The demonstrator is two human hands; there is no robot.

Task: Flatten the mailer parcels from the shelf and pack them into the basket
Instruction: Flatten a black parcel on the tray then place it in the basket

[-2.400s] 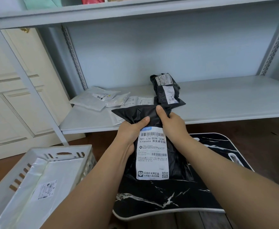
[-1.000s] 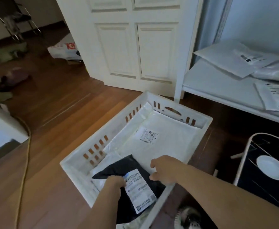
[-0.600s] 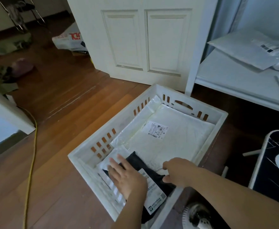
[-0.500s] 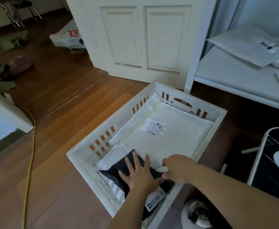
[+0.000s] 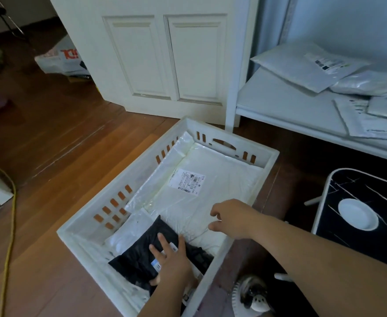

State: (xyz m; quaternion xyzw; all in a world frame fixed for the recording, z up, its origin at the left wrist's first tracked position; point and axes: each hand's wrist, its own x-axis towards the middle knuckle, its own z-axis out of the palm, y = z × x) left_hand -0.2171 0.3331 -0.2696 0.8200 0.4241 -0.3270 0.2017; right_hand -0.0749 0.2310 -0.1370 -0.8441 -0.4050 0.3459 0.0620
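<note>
Left hand [image 5: 173,259] flat on a black mailer [image 5: 142,255] in the near corner of the white basket [image 5: 265,154]

The left hand presses the black mailer with fingers straight and spread, palm over its white label. The right hand [image 5: 230,219] hovers just above the large white mailer [image 5: 208,195] that lies flat across the basket bottom, fingers loosely curled and holding nothing. The black mailer lies over the near end of that white mailer. The basket stands on the wooden floor [image 5: 57,161]. On the shelf [image 5: 279,104] at far right lie more white mailers [image 5: 302,67], well apart from the basket. A white door [image 5: 165,58] stands behind, and a yellow cable [image 5: 10,225] runs along the floor at left
</note>
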